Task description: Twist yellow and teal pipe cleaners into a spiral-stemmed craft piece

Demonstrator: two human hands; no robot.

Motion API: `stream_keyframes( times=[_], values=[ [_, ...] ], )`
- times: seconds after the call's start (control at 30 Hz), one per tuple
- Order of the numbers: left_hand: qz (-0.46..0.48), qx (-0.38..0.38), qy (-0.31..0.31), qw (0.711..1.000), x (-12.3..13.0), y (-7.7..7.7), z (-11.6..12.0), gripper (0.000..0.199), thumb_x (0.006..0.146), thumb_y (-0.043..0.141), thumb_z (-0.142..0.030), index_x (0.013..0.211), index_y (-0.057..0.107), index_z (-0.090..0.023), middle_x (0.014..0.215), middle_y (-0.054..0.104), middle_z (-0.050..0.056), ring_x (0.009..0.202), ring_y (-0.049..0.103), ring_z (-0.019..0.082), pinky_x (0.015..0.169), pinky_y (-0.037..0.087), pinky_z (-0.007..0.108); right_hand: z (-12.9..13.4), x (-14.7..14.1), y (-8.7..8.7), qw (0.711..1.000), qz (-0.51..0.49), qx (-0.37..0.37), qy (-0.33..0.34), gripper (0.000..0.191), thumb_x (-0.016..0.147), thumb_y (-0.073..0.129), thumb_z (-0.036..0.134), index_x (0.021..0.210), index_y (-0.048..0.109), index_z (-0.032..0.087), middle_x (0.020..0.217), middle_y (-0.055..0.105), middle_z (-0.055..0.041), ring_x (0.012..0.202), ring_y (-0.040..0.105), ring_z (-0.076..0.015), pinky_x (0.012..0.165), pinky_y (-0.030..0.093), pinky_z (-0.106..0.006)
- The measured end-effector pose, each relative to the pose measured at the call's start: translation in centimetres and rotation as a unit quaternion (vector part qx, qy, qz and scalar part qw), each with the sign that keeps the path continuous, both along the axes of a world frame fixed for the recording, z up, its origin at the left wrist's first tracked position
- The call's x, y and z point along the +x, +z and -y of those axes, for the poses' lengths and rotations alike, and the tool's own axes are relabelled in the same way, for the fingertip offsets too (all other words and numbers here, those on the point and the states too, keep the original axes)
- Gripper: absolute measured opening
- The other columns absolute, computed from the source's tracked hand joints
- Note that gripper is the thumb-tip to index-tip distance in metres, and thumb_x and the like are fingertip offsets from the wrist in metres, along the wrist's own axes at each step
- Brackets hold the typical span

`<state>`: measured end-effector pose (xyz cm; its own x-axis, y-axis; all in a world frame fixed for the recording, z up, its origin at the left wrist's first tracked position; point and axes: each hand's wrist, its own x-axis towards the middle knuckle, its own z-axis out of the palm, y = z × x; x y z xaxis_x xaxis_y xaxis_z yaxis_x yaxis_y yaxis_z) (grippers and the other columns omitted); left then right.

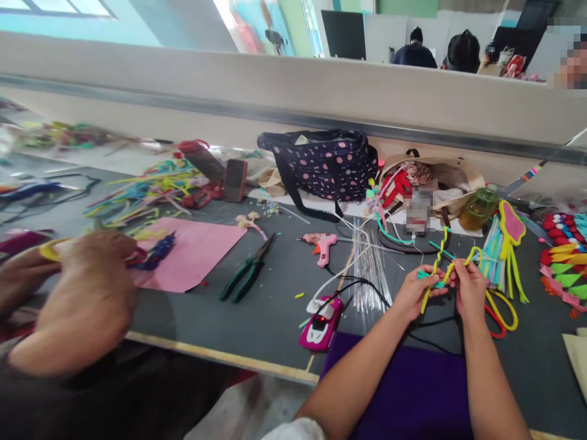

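Observation:
My left hand (422,292) is closed on a twisted yellow pipe cleaner (439,253) and a short teal piece (431,278). Close beside it on the right, my right hand (468,285) pinches the bent yellow pipe cleaner, whose wavy end rises above the fingers. Both hands are over the dark table, with the fingertips nearly touching. Just right of my right hand lie a yellow loop (508,310) and a red loop (498,327). A bundle of clear sticks (370,269) lies left of my left hand.
At left a person's arm (87,293) reaches over pink paper (197,250). Green-handled pliers (247,275), a pink glue gun (323,244) and a magenta car-shaped device (321,327) with cables lie mid-table. Behind stand a patterned bag (330,165) and a bottle (479,208).

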<state>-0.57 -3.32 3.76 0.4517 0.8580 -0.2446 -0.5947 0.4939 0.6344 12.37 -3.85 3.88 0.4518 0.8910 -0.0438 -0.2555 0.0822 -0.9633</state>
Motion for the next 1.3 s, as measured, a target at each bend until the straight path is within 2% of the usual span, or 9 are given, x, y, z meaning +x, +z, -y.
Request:
stream_keyframes(
  times=[0.13,0.23,0.37,0.5,0.67,1.0,1.1,1.2,1.3],
  values=[
    [0.019,0.112,-0.110,0.987,-1.7,0.5,-0.9,0.053,0.071,0.076,-0.051,0.105,0.066,-0.012,0.105,0.070,0.017,0.094,0.069,0.027,0.084,0.053,0.040,-0.2,0.5,-0.2,0.997,-0.054,-0.018,0.059,0.036,0.064,0.079,0.047,0.079,0.063,0.019,0.052,0.052,0.0067,0.042,0.044,-0.0067,0.039,0.035,-0.019],
    [0.045,0.150,-0.133,0.979,-3.5,0.5,-1.7,0.075,0.070,0.060,-0.075,0.104,0.067,-0.008,0.104,0.069,0.022,0.103,0.066,0.032,0.087,0.051,0.040,-0.4,0.1,-0.4,0.994,-0.061,-0.002,0.092,0.038,0.061,0.080,0.049,0.078,0.063,0.019,0.054,0.054,0.0057,0.044,0.045,-0.0075,0.038,0.034,-0.019],
    [0.070,0.171,-0.089,0.979,-5.0,-0.3,-2.5,0.059,0.065,0.079,-0.045,0.110,0.068,-0.009,0.111,0.069,0.020,0.105,0.065,0.030,0.085,0.051,0.035,-0.3,-0.6,-0.4,0.990,-0.078,0.017,0.116,0.037,0.062,0.080,0.048,0.078,0.062,0.020,0.062,0.060,0.0035,0.045,0.045,-0.0061,0.037,0.032,-0.017],
    [0.037,0.118,-0.021,0.992,-4.4,-1.2,-3.4,0.043,0.062,0.081,-0.018,0.103,0.072,-0.014,0.107,0.071,0.013,0.085,0.068,0.019,0.074,0.051,0.027,0.2,-1.4,0.0,0.984,-0.088,0.022,0.153,0.034,0.064,0.079,0.047,0.078,0.064,0.020,0.066,0.064,0.0017,0.044,0.044,-0.0047,0.038,0.032,-0.016],
    [-0.040,0.103,0.048,0.993,-2.9,-1.0,-3.7,0.034,0.066,0.083,-0.030,0.092,0.074,-0.010,0.087,0.072,0.010,0.065,0.064,0.011,0.061,0.048,0.020,1.0,-3.5,0.2,0.966,-0.075,0.004,0.246,0.029,0.067,0.079,0.042,0.078,0.069,0.017,0.065,0.066,-0.0014,0.042,0.047,-0.0062,0.037,0.033,-0.018],
    [-0.063,0.060,0.040,0.995,-3.4,-0.3,-3.2,0.040,0.056,0.088,-0.036,0.079,0.070,-0.009,0.065,0.066,0.004,0.048,0.055,0.009,0.045,0.038,0.019,1.0,-4.4,-0.5,0.943,0.000,-0.035,0.330,0.030,0.069,0.077,0.043,0.078,0.070,0.016,0.070,0.067,-0.0025,0.050,0.058,-0.0111,0.040,0.040,-0.019],
    [-0.058,0.071,0.038,0.995,-3.4,-0.3,-3.1,0.041,0.055,0.088,-0.037,0.079,0.071,-0.008,0.064,0.066,0.004,0.050,0.055,0.008,0.050,0.040,0.020,0.8,-3.2,-0.4,0.965,0.026,-0.019,0.262,0.030,0.071,0.075,0.045,0.078,0.068,0.017,0.068,0.066,-0.0012,0.051,0.057,-0.0109,0.042,0.040,-0.020],
    [-0.065,0.073,0.048,0.994,-3.2,-0.2,-2.9,0.042,0.053,0.089,-0.038,0.075,0.071,-0.007,0.065,0.066,0.005,0.053,0.055,0.007,0.054,0.039,0.019,0.6,-2.1,-0.2,0.992,0.077,0.022,0.094,0.029,0.072,0.074,0.045,0.077,0.065,0.018,0.065,0.063,0.0018,0.051,0.052,-0.0094,0.044,0.038,-0.020],
    [-0.054,0.065,0.032,0.996,-2.8,-0.4,-2.8,0.043,0.052,0.090,-0.039,0.074,0.069,-0.008,0.065,0.066,0.005,0.054,0.058,0.009,0.056,0.040,0.021,0.7,-1.8,0.1,0.983,0.169,0.078,0.012,0.025,0.076,0.071,0.043,0.081,0.067,0.019,0.071,0.064,0.0006,0.060,0.055,-0.0122,0.056,0.045,-0.024]
  ],
)
